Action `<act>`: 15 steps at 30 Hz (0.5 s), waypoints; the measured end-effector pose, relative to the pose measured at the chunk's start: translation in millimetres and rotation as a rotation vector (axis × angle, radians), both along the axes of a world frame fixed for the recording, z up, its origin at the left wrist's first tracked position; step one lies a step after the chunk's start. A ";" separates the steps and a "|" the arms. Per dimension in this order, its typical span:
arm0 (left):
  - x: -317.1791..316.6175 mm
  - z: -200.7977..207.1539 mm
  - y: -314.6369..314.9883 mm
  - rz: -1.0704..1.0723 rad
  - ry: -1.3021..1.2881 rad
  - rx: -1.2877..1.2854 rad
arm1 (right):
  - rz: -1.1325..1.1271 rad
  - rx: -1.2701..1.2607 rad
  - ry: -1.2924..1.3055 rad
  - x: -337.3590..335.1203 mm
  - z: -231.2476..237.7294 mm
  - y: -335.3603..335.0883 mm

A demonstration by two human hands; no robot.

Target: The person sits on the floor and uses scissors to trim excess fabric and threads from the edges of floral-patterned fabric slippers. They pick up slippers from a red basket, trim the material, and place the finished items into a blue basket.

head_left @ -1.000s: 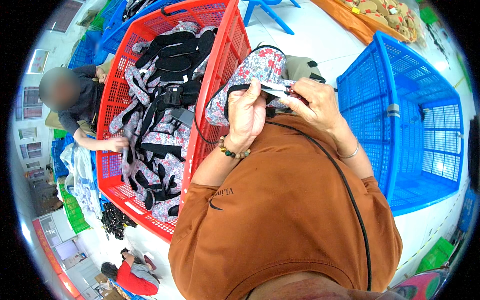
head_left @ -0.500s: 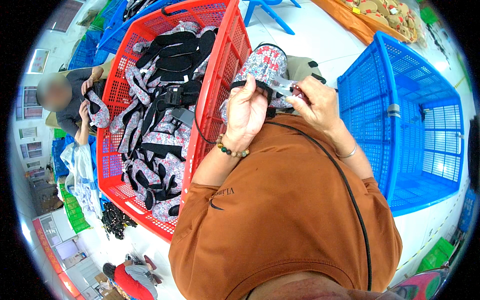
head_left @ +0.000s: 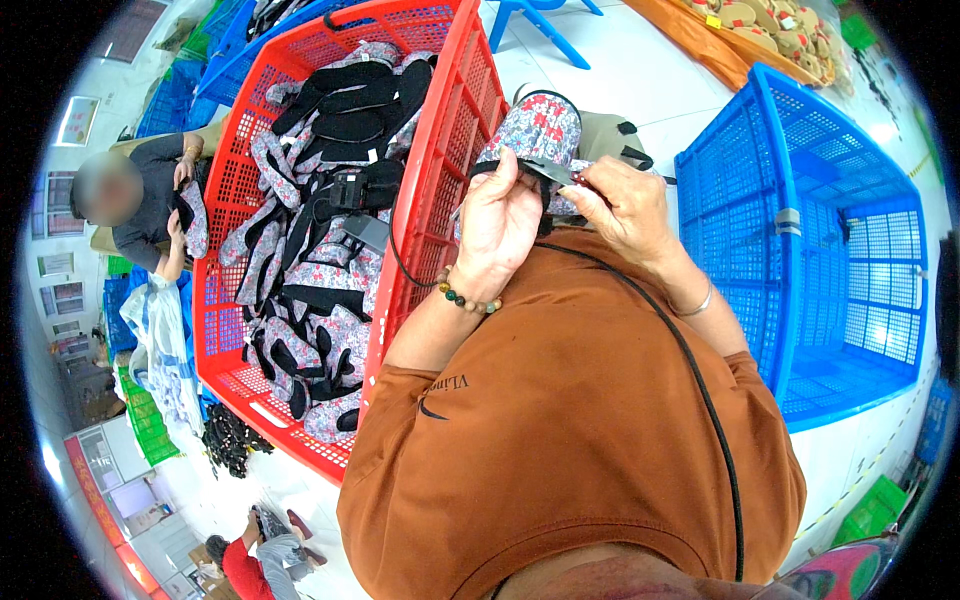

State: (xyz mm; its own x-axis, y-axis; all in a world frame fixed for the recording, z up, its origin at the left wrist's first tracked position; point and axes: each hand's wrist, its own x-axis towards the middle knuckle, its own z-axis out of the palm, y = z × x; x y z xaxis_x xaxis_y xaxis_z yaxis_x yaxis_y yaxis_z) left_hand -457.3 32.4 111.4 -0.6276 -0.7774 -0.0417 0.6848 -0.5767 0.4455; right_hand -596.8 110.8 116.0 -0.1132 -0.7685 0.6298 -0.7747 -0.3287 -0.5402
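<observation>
Holding a black strap (head_left: 520, 168), the left hand (head_left: 498, 222) has its fingers curled tight around it. The right hand (head_left: 622, 205) pinches the other end of the same strap between thumb and fingers. Both hands are up in front of the chest, close together but not touching.

The strap runs across a small bag (head_left: 540, 130) with a red and grey flower print. The bag sits just behind the hands, with its round top pointing away from the person. Part of the bag is hidden by the fingers, so how the strap joins it cannot be seen.

It looks like the person is fixing or checking the strap on this bag. The job seems to be in the middle, as the bag is not in any crate. The next move would need a firm hold with one hand while the other works the strap end.

Just to the left is a red crate (head_left: 440, 190) full of the same flower bags and black straps. To the right is a blue crate (head_left: 760, 230), well apart from the hands. Another person (head_left: 150, 200) in dark clothes sits on the far side of the red crate, holding a bag too.
</observation>
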 end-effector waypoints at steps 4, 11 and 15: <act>1.5 1.2 -2.9 -0.028 0.007 0.052 | -0.014 0.048 -0.106 -1.0 -5.5 -1.6; 8.5 1.6 -14.8 -0.196 0.413 0.203 | -0.042 -0.059 -0.004 -4.4 -6.4 -2.2; 15.8 -1.7 -24.0 -0.227 0.527 0.296 | -0.043 -0.116 0.063 -2.7 -16.1 -5.7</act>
State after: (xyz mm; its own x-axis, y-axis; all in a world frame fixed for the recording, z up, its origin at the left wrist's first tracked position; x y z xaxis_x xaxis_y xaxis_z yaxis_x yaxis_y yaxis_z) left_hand -441.5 8.4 109.7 -0.7698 -0.6260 0.1246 0.6150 -0.7797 -0.1177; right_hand -599.4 105.2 99.8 -0.1019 -0.6855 0.7209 -0.8205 -0.3518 -0.4505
